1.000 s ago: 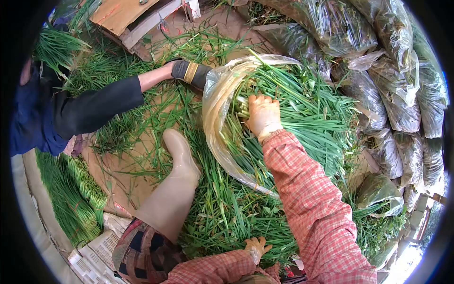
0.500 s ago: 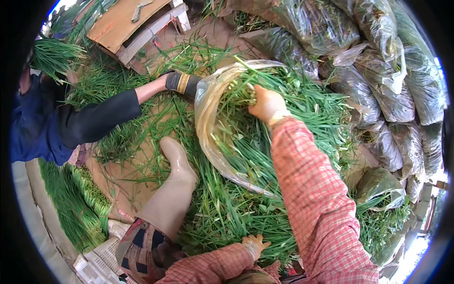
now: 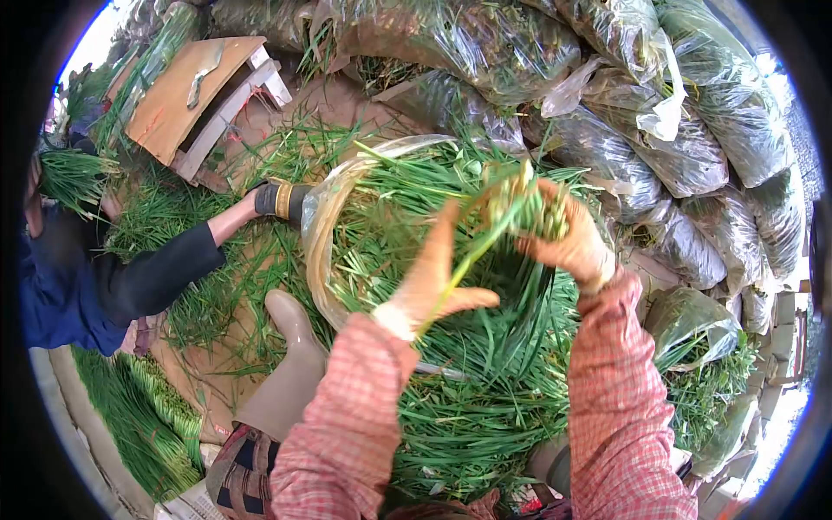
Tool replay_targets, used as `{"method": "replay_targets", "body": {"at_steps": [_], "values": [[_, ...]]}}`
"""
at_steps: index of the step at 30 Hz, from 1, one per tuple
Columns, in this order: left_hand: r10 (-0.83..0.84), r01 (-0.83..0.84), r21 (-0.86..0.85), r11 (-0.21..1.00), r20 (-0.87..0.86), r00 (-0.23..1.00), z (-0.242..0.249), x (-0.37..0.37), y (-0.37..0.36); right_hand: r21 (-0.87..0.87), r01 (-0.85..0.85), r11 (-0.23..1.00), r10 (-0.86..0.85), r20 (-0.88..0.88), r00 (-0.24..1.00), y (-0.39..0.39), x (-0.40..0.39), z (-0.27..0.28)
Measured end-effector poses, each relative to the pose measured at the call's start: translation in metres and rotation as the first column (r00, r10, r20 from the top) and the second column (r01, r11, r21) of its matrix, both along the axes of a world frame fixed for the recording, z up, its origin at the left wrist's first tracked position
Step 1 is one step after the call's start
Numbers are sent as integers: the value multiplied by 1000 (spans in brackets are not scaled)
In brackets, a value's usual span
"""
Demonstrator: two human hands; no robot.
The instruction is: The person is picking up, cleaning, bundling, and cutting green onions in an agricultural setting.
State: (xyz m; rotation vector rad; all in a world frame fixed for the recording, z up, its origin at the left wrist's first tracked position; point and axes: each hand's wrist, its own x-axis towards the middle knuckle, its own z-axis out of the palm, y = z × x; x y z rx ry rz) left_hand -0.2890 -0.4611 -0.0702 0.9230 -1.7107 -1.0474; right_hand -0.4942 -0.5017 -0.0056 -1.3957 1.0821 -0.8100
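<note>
My right hand [image 3: 568,238] is closed round a bunch of chives [image 3: 524,204], pale stem ends up and green leaves hanging below. To its left, my left hand [image 3: 433,277] is open, thumb and fingers spread and slightly blurred. One long yellow-green stalk [image 3: 475,253] slants from the bunch across the front of the left palm. Beneath both hands lies an open clear plastic bag [image 3: 319,251] with loose green leaves inside and around it. Several more loose chives [image 3: 485,425] cover the ground nearer my body.
Filled plastic bags [image 3: 607,156] are stacked at the back and right. A low wooden stool [image 3: 186,95] with a metal tool on top stands at the back left. Another person's foot [image 3: 282,201] touches the bag's left side. Neat chives [image 3: 130,407] lie at lower left, beside my boot [image 3: 290,364].
My left hand has risen from the leaves near my body to beside the bunch. The right hand has lifted the bunch and moved right and nearer me. The view has shifted.
</note>
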Motion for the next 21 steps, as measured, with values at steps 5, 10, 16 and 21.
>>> {"method": "replay_targets", "body": {"at_steps": [5, 10, 16, 21], "values": [[-70, 571, 408, 712, -768, 636, -17, -78, 17, -436, -85, 896, -98, -380, 920, 41, 4, 2], [-413, 379, 329, 865, 40, 910, -60, -84, 71, -201, -304, 931, 107, -646, 756, 63, 28, 3], [619, -571, 618, 541, 168, 768, -64, 51, 156, -157, -498, 853, 249, -716, 652, 109, 21, 8], [832, -36, 969, 245, -190, 522, -153, 69, 167, 436, -565, 701, 692, -606, 392, 190, 63, -90]]}}
